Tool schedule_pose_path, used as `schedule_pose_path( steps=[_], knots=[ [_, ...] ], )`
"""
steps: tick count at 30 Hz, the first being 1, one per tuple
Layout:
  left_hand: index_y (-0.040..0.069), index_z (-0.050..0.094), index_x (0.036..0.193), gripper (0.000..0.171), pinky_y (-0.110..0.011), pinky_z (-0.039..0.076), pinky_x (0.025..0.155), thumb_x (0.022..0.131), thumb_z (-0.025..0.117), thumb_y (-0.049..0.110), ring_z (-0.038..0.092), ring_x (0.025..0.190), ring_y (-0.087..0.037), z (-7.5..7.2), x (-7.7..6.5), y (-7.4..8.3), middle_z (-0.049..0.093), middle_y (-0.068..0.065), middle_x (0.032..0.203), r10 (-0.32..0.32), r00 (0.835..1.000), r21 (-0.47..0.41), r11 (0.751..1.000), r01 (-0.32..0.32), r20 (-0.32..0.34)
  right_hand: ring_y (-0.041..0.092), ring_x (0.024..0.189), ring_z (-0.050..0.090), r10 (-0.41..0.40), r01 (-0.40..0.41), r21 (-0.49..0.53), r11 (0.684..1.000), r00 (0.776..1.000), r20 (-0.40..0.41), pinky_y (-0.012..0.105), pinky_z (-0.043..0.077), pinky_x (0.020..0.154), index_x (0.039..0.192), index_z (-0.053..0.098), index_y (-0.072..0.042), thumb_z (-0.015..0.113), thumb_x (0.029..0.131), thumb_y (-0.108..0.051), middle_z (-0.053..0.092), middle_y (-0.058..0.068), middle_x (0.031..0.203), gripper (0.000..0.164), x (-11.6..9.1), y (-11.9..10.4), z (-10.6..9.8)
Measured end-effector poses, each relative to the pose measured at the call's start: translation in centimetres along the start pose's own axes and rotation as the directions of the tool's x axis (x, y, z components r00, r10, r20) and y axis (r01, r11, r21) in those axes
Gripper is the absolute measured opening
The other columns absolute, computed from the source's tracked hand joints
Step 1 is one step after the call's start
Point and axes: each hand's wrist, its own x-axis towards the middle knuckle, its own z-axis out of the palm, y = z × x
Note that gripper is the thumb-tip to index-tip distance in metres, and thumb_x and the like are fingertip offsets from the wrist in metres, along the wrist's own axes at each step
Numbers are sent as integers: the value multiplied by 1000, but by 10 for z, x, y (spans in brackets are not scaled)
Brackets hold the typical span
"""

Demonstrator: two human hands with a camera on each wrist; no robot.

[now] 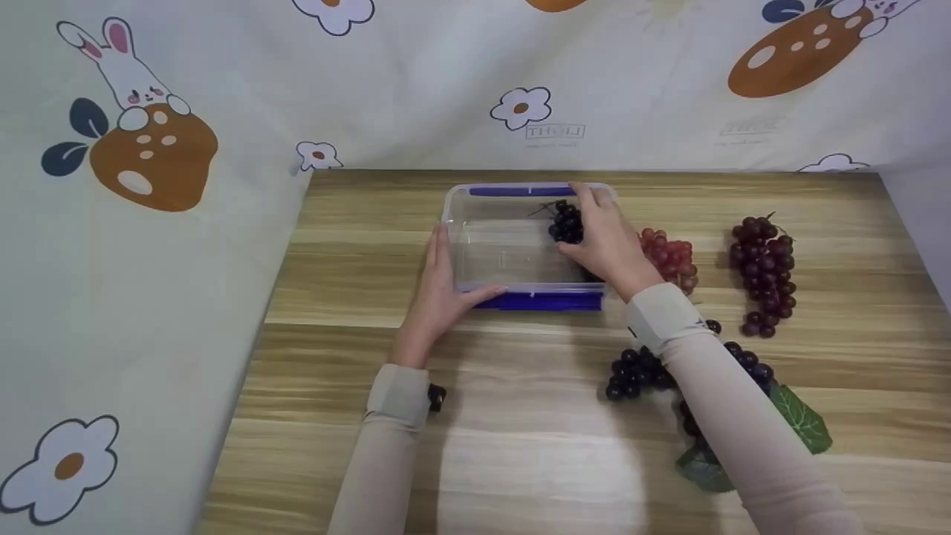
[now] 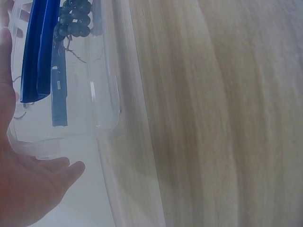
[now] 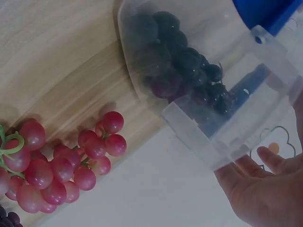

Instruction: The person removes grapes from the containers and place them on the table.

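A clear plastic container (image 1: 505, 285) with blue latches stands toward the back of the wooden table. My left hand (image 1: 438, 297) lies along its left wall with straight fingers, the thumb stretched over the front rim near the blue latch (image 2: 38, 56). Inside, at the right end, is a bunch of black grapes (image 1: 565, 223), partly hidden by my right hand (image 1: 609, 241). That hand reaches over the right side, fingertips at the back rim and thumb spread above the grapes. Through the translucent wall, the grapes (image 3: 187, 64) also show in the right wrist view.
Just right of the container lies a bunch of pinkish-red grapes (image 1: 672, 256). Dark red grapes (image 1: 765, 275) are farther right. Black grapes (image 1: 635, 374) with green leaves (image 1: 802, 420) lie beneath my right forearm. A patterned sheet (image 1: 416, 89) rises behind the table.
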Motion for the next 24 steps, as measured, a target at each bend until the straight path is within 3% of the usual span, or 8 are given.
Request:
schedule_pose_path(
  steps=[8, 16, 24],
  knots=[
    [-2, 1, 168, 135, -48, 16, 132, 80, 94, 41, 10, 163, -38, -1, -1, 1, 5, -26, 175, -7, 1000, 2, 1000, 7, -6, 52, 137, 48, 17, -8, -110, 994, 997, 81, 60, 49, 111, 164, 27, 0, 82, 93, -15, 39, 35, 156, 91, 9, 5, 10],
    [-2, 1, 168, 136, -46, 15, 133, 80, 93, 45, 8, 163, -36, -2, -1, 3, 4, -25, 175, -16, 1000, 9, 1000, 16, 7, 55, 137, 48, 1, 29, -225, 974, 991, 135, 62, 47, 112, 157, 37, 2, 79, 94, -15, 46, 33, 154, 77, 16, 6, 15],
    [4, -5, 169, 141, -43, 10, 133, 78, 92, 52, 4, 164, -33, -3, 0, 4, -2, -18, 177, -38, 999, 16, 999, 38, 27, 55, 132, 52, -16, 41, -154, 987, 986, 164, 62, 46, 112, 158, 37, -3, 78, 92, -6, 43, 32, 155, 78, 23, 11, 21]
  ],
)
